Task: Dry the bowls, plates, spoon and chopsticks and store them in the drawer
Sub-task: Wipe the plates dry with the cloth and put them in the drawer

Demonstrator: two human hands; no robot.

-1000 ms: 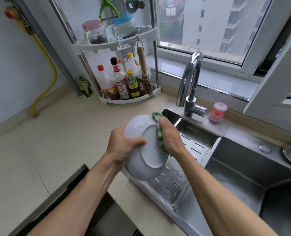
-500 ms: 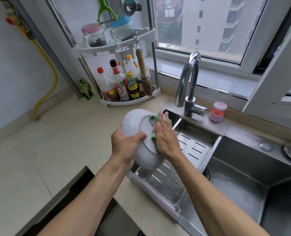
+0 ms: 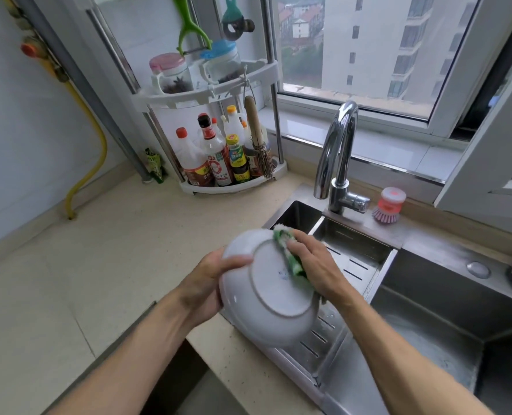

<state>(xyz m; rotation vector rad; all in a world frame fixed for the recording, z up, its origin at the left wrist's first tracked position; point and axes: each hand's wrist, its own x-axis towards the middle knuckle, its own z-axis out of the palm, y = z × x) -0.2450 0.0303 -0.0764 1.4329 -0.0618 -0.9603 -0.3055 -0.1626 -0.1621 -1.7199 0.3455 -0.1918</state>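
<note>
White porcelain fills the middle of the view: a bowl [image 3: 268, 290] is held upside-down and tilted above the near-left edge of the sink [image 3: 428, 310], its foot ring facing the camera, with a small blue mark on the base. The left hand [image 3: 210, 283] grips the bowl at its left rim, thumb curled over the outer wall and the other fingers hidden behind it. The right hand [image 3: 314, 265] lies with fingers nearly straight and close together, pressing a green cloth [image 3: 289, 253] flat against the far-right part of the bowl's base; the cloth's white end pokes out past the rim at the far side. Both forearms reach in from the near edge.

Below the bowl sits a slotted steel drain tray [image 3: 347, 265] in the sink's left section, with the deeper basin to its right. A chrome tap [image 3: 337, 157] rises at the far side of the sink, and a pink dish brush [image 3: 388, 208] stands just right of it on the ledge. The counter [image 3: 99, 265] is pale speckled stone, stretching left to the wall. In the far corner stands a two-tier white rack [image 3: 219, 94] holding sauce bottles below and lidded jars above, with a small broom hanging from it. A yellow hose [image 3: 96, 157] runs down the left wall. Behind the tap a window [image 3: 353, 46] shows apartment blocks. A dark opening shows at the near edge under the counter; I cannot tell if it is the drawer.
</note>
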